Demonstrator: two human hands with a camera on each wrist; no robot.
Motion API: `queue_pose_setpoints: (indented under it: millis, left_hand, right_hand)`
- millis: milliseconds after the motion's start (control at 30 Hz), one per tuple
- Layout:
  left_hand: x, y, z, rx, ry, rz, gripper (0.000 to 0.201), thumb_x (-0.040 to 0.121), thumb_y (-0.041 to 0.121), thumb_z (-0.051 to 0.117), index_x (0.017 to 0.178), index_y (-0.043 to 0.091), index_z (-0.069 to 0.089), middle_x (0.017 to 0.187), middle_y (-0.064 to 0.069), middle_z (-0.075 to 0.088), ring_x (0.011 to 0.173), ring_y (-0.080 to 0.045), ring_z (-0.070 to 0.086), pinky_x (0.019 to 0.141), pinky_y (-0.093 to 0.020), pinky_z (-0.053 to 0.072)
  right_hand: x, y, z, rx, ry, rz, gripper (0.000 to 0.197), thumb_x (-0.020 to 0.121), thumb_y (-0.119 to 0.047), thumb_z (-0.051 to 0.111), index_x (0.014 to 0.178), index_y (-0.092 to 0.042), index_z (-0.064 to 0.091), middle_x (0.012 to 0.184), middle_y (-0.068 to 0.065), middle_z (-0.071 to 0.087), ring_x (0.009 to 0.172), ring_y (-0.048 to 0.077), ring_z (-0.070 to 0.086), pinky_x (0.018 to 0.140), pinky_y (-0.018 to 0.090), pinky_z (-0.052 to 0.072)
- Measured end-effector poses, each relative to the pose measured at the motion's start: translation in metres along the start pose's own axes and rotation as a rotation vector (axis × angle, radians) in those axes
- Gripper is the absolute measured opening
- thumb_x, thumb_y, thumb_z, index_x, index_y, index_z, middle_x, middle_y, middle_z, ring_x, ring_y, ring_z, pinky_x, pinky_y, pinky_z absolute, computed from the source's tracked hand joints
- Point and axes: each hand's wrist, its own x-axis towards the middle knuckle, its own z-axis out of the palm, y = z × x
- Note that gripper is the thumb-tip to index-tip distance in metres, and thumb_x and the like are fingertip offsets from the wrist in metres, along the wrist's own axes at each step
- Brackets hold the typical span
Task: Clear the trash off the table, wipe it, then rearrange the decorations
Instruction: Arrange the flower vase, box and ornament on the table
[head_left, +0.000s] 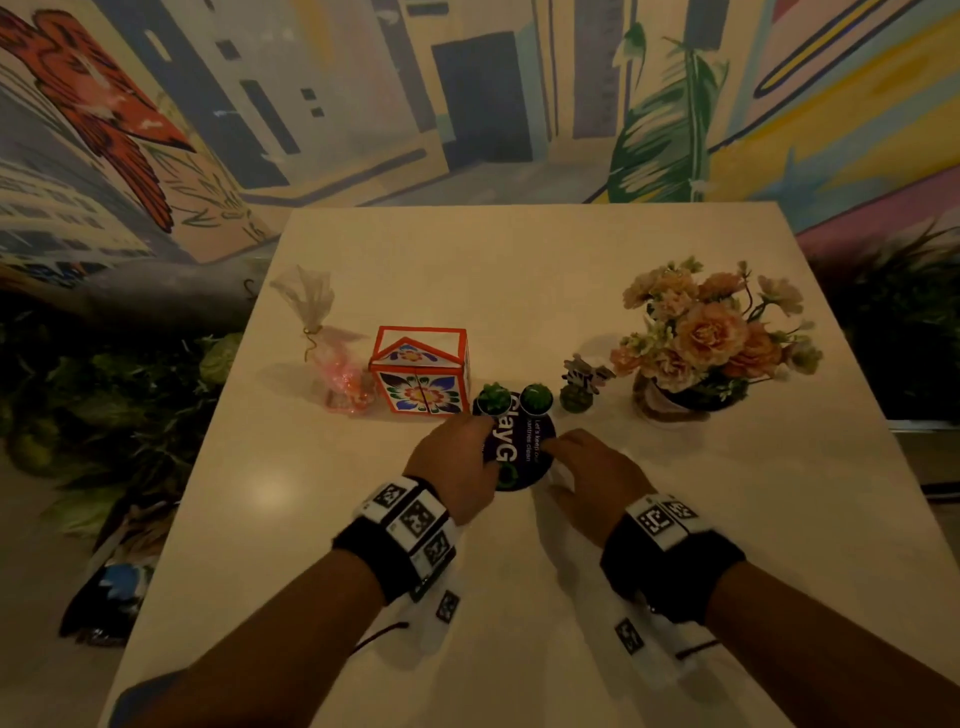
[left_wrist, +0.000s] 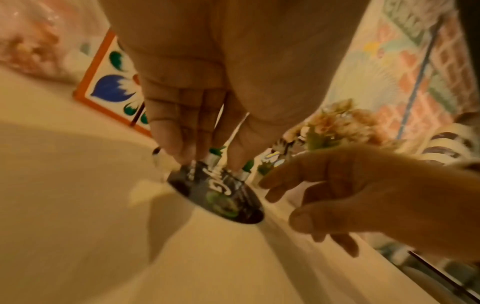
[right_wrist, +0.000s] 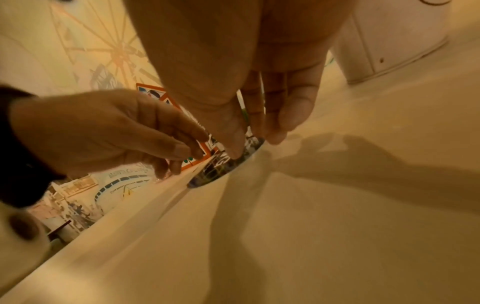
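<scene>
left hand (head_left: 457, 462) + right hand (head_left: 587, 478) — fingertips pressing round sign (head_left: 524, 457) | table (head_left: 519, 260) far half bare

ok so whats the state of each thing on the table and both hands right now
dark round disc: flat on table, fingertips of both hands on it
two small green plants: upright at disc's far edge
patterned box: upright, closed
flower pot: upright
pink wrapped bag: tied
left hand: fingers straight
right hand: fingers straight
</scene>
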Motion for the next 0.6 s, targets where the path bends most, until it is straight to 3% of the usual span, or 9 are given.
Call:
queue_pose_setpoints:
  millis: [100, 200, 367, 467, 600]
  left_hand:
    - [0.013, 0.001, 0.011, -0.065, 0.108, -0.066, 0.043, 0.089, 0.024, 0.056, 0.131, 0.017, 0.047, 0.124, -0.007, 0.059, 0.114, -0.026, 0.055, 0.094, -0.033, 0.043]
    - [0.023, 0.007, 0.013, -0.022, 0.145, -0.08, 0.041, 0.092, 0.028, 0.051, 0.131, 0.017, 0.041, 0.119, -0.009, 0.061, 0.108, -0.028, 0.059, 0.088, -0.035, 0.047]
    - [0.036, 0.011, 0.012, 0.042, 0.194, -0.134, 0.03, 0.093, 0.033, 0.049, 0.117, 0.014, 0.043, 0.105, -0.009, 0.064, 0.095, -0.029, 0.062, 0.073, -0.034, 0.045]
    - [0.04, 0.012, 0.011, 0.071, 0.185, -0.153, 0.027, 0.093, 0.033, 0.05, 0.11, 0.013, 0.042, 0.099, -0.01, 0.063, 0.091, -0.03, 0.063, 0.068, -0.033, 0.042]
    - [0.049, 0.011, 0.013, 0.113, 0.156, -0.183, 0.023, 0.091, 0.029, 0.054, 0.105, 0.013, 0.045, 0.098, -0.01, 0.064, 0.091, -0.029, 0.063, 0.069, -0.034, 0.044]
  right_hand:
    - [0.01, -0.003, -0.006, 0.025, 0.058, 0.023, 0.051, 0.093, -0.019, 0.049, 0.141, -0.024, 0.032, 0.141, 0.003, 0.037, 0.124, 0.026, 0.047, 0.1, 0.035, 0.042]
    - [0.021, -0.01, -0.014, 0.026, 0.044, 0.033, 0.06, 0.095, -0.022, 0.047, 0.147, -0.026, 0.017, 0.146, 0.007, 0.034, 0.126, 0.031, 0.046, 0.101, 0.04, 0.043]
    - [0.04, -0.014, -0.019, -0.032, 0.024, 0.049, 0.069, 0.096, -0.022, 0.044, 0.149, -0.027, 0.0, 0.121, 0.015, 0.058, 0.1, 0.032, 0.06, 0.078, 0.037, 0.049]
    - [0.049, -0.014, -0.021, -0.049, 0.0, 0.068, 0.064, 0.096, -0.02, 0.04, 0.149, -0.022, 0.005, 0.116, 0.017, 0.058, 0.097, 0.032, 0.06, 0.076, 0.037, 0.048]
    - [0.058, -0.013, -0.022, -0.08, 0.015, 0.048, 0.045, 0.095, -0.022, 0.041, 0.138, -0.014, 0.028, 0.111, 0.018, 0.059, 0.095, 0.034, 0.06, 0.076, 0.04, 0.05]
